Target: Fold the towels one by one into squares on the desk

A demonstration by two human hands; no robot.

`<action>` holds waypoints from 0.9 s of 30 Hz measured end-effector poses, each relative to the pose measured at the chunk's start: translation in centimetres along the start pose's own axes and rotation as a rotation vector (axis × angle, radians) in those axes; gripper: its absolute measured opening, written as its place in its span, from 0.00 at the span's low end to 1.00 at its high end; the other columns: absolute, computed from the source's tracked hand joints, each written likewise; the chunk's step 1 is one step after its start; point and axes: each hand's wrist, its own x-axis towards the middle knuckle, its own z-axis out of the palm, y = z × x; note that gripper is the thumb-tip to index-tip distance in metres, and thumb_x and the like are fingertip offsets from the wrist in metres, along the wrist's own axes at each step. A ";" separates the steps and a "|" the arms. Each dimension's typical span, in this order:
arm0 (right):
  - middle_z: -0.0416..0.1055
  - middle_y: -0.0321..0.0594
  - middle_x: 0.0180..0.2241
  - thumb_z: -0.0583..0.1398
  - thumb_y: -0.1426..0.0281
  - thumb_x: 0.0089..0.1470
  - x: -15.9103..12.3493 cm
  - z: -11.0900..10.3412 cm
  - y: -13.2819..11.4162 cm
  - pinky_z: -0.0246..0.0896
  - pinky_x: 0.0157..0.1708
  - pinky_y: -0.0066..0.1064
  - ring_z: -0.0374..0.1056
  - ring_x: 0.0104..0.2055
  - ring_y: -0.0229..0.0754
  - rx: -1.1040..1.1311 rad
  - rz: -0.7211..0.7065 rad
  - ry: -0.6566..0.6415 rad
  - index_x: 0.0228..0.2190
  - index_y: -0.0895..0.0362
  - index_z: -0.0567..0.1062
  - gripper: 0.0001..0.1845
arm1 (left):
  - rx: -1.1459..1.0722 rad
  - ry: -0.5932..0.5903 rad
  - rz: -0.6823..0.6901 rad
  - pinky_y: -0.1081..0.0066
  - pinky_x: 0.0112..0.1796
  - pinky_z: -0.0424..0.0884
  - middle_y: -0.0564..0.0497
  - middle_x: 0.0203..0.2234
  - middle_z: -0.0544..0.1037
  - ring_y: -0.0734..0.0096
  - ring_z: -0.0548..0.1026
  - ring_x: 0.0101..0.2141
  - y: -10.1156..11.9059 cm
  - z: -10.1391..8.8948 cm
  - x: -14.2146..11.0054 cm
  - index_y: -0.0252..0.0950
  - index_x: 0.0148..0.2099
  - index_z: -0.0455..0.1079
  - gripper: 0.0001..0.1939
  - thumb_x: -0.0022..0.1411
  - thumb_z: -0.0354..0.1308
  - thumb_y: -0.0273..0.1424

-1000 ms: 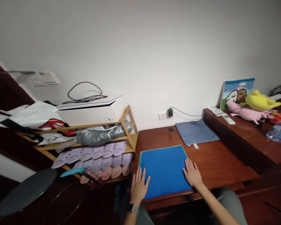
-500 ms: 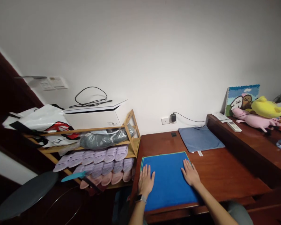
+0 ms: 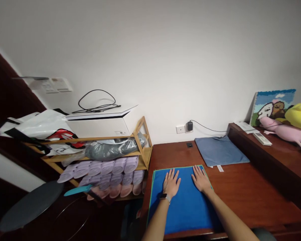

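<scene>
A blue cloth (image 3: pixel 185 207) with a green edge lies spread flat at the front left of the brown table (image 3: pixel 245 197). On its upper left part my left hand (image 3: pixel 171 183) rests palm down, fingers spread, a watch (image 3: pixel 165 197) on the wrist. My right hand (image 3: pixel 201 179) also lies flat, near the cloth's far right corner, with its fingers stretched out. Neither hand grips anything. Behind them, toward the wall, is a grey-blue cloth (image 3: pixel 220 150) with a white tag. My forearms cover parts of the blue cloth's near side.
Left of the table stands a wooden rack (image 3: pixel 146 154) with several slippers (image 3: pixel 107 167), a white box (image 3: pixel 100 125) and a plastic bag (image 3: pixel 45 124). On the raised right section lie a remote control (image 3: pixel 262 139) and a pink plush toy (image 3: pixel 283 129). A charger (image 3: pixel 190 126) sits in the wall socket.
My left hand has slid from the cloth's left edge inward and toward the far edge. My right hand has moved toward the far right corner. The view has shifted slightly.
</scene>
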 end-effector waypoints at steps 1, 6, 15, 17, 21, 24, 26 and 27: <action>0.44 0.43 0.75 0.40 0.55 0.69 0.2 0.3 0.3 0.30 0.74 0.45 0.39 0.77 0.47 -0.001 0.003 0.000 0.73 0.61 0.51 0.38 | 0.002 -0.009 -0.038 0.49 0.70 0.53 0.48 0.74 0.56 0.57 0.53 0.72 -0.3 0.3 0.3 0.46 0.75 0.55 0.31 0.76 0.38 0.48; 0.42 0.44 0.75 0.38 0.53 0.70 0.1 1.3 2.5 0.30 0.74 0.44 0.36 0.77 0.45 -0.017 0.078 0.043 0.73 0.62 0.48 0.40 | 0.086 0.029 -0.332 0.47 0.69 0.51 0.41 0.73 0.57 0.51 0.53 0.72 -6.1 0.7 -0.8 0.37 0.76 0.53 0.35 0.75 0.38 0.49; 0.41 0.43 0.76 0.36 0.54 0.70 -0.2 0.9 3.2 0.28 0.74 0.42 0.34 0.77 0.42 -0.017 0.110 0.033 0.73 0.63 0.46 0.40 | 0.132 0.028 -0.356 0.51 0.69 0.52 0.40 0.73 0.56 0.53 0.53 0.72 -9.4 -0.1 -2.2 0.32 0.76 0.50 0.37 0.75 0.36 0.47; 0.40 0.43 0.76 0.36 0.54 0.70 -0.2 0.7 3.1 0.28 0.74 0.42 0.33 0.77 0.42 -0.006 0.106 0.030 0.73 0.63 0.46 0.39 | 0.140 0.024 -0.347 0.52 0.70 0.51 0.41 0.73 0.57 0.54 0.54 0.72 -9.3 -0.4 -2.0 0.32 0.76 0.51 0.36 0.75 0.36 0.47; 0.39 0.44 0.76 0.37 0.54 0.70 -0.2 0.5 2.9 0.26 0.74 0.43 0.31 0.78 0.45 0.002 0.095 0.053 0.73 0.64 0.47 0.40 | 0.152 0.075 -0.282 0.52 0.70 0.49 0.39 0.72 0.59 0.56 0.55 0.72 -7.9 -1.1 -1.3 0.29 0.76 0.51 0.34 0.75 0.36 0.41; 0.40 0.46 0.76 0.37 0.54 0.70 -0.1 0.6 2.9 0.26 0.74 0.43 0.31 0.78 0.45 0.023 0.101 0.043 0.73 0.64 0.46 0.40 | 0.102 0.116 -0.136 0.52 0.71 0.49 0.43 0.72 0.59 0.57 0.54 0.72 -3.5 -0.6 0.3 0.34 0.77 0.48 0.32 0.76 0.36 0.39; 0.40 0.46 0.76 0.37 0.55 0.70 0.0 0.6 2.9 0.27 0.74 0.44 0.31 0.78 0.45 0.030 0.103 0.040 0.73 0.64 0.46 0.40 | 0.047 0.100 -0.018 0.51 0.71 0.49 0.46 0.73 0.57 0.58 0.53 0.73 0.7 0.6 1.7 0.37 0.78 0.44 0.32 0.77 0.36 0.39; 0.40 0.46 0.76 0.38 0.55 0.70 0.0 0.6 2.9 0.27 0.74 0.43 0.32 0.78 0.45 0.029 0.100 0.041 0.73 0.65 0.46 0.40 | 0.021 0.082 0.036 0.51 0.71 0.49 0.47 0.74 0.56 0.59 0.52 0.73 2.9 1.4 2.4 0.38 0.78 0.43 0.32 0.77 0.36 0.40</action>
